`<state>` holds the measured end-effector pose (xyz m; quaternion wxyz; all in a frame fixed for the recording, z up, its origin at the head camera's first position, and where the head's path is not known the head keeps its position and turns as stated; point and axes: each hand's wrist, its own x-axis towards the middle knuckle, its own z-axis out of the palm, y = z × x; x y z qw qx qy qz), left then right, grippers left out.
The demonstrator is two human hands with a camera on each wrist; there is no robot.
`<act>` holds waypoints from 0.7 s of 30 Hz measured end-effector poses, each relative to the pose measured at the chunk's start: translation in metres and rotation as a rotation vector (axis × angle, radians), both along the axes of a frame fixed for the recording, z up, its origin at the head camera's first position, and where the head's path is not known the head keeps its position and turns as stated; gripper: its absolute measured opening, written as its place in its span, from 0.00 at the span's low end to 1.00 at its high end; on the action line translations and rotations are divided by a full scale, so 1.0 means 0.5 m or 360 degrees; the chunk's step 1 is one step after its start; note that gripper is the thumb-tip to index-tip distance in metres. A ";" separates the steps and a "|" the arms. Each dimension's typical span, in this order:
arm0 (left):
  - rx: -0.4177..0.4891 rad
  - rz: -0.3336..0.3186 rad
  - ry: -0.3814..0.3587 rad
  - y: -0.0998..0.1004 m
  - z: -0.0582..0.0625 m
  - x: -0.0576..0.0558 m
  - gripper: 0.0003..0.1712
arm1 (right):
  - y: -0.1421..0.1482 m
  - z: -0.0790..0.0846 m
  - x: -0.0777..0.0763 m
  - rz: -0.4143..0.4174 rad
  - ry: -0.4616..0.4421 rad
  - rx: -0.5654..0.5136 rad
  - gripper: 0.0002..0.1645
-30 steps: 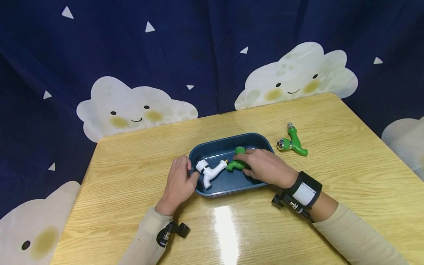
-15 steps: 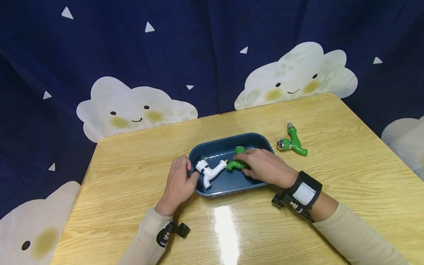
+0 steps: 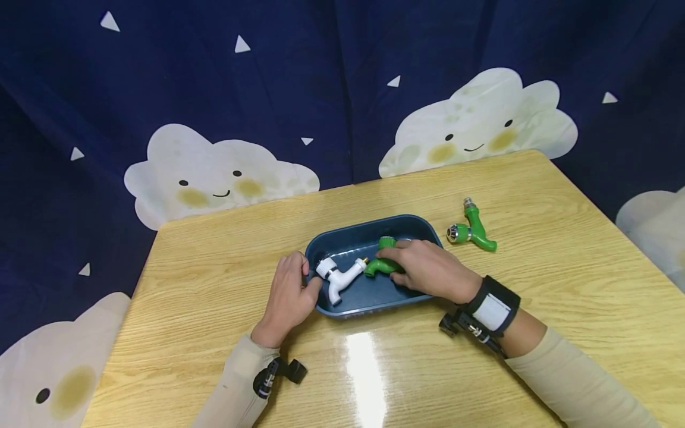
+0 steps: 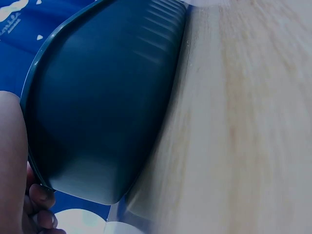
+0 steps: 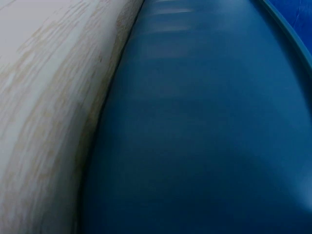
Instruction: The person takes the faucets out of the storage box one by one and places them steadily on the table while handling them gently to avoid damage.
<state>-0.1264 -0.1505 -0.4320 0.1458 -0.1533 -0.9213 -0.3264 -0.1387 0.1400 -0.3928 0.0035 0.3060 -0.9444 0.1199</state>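
A dark blue oblong plastic tub (image 3: 369,302) stands on the wooden table in the head view. My left hand (image 3: 289,295) grips its left rim; in the left wrist view the curled fingers (image 4: 43,196) show at the rim's outer end. A white tap (image 3: 342,278) lies inside the tub, close to that hand. My right hand (image 3: 430,270) reaches over the right side and holds a green tap (image 3: 381,267) low in the tub, its back part covered by the hand. The right wrist view shows only the tub's outer wall (image 5: 195,112) and table, no fingers.
A second green tap (image 3: 476,229) with a chrome-trimmed knob lies on the table (image 3: 225,261) just right of the tub. Behind the table's far edge hangs a dark blue curtain (image 3: 299,77) printed with clouds. Both wrists wear small black cameras (image 3: 294,371).
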 end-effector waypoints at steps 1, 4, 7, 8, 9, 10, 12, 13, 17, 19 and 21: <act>0.0000 -0.0001 -0.0002 0.000 0.000 0.000 0.08 | 0.000 0.000 0.000 -0.0002 0.0002 -0.0001 0.27; 0.0002 -0.0003 -0.0006 0.000 0.000 0.000 0.08 | -0.001 0.000 -0.001 -0.0005 0.0007 -0.0005 0.27; 0.0004 -0.0003 -0.0011 0.000 0.001 0.000 0.08 | -0.001 0.000 -0.001 -0.0008 0.0009 -0.0010 0.27; 0.0004 -0.0004 -0.0013 0.000 0.001 0.000 0.08 | -0.001 0.001 -0.001 -0.0008 0.0008 -0.0012 0.27; 0.0004 -0.0003 -0.0015 0.000 0.001 0.000 0.08 | -0.001 0.001 -0.001 -0.0008 0.0008 -0.0014 0.27; 0.0005 -0.0002 -0.0017 0.000 0.001 0.000 0.08 | -0.001 0.001 -0.001 -0.0009 0.0007 -0.0015 0.27; 0.0006 -0.0003 -0.0020 0.001 0.001 -0.001 0.08 | -0.001 0.001 -0.001 -0.0009 0.0012 -0.0015 0.27; 0.0006 -0.0002 -0.0020 0.001 0.001 -0.001 0.08 | 0.000 0.001 -0.001 -0.0009 0.0014 -0.0014 0.27; 0.0005 -0.0003 -0.0019 0.001 0.002 -0.001 0.08 | 0.000 0.001 -0.001 -0.0009 0.0026 -0.0018 0.27; 0.0005 -0.0002 -0.0017 0.001 0.002 0.000 0.07 | 0.000 0.001 0.000 -0.0008 0.0025 -0.0025 0.27; 0.0005 -0.0002 -0.0016 0.001 0.002 0.000 0.07 | 0.000 0.000 0.000 -0.0008 0.0022 -0.0034 0.27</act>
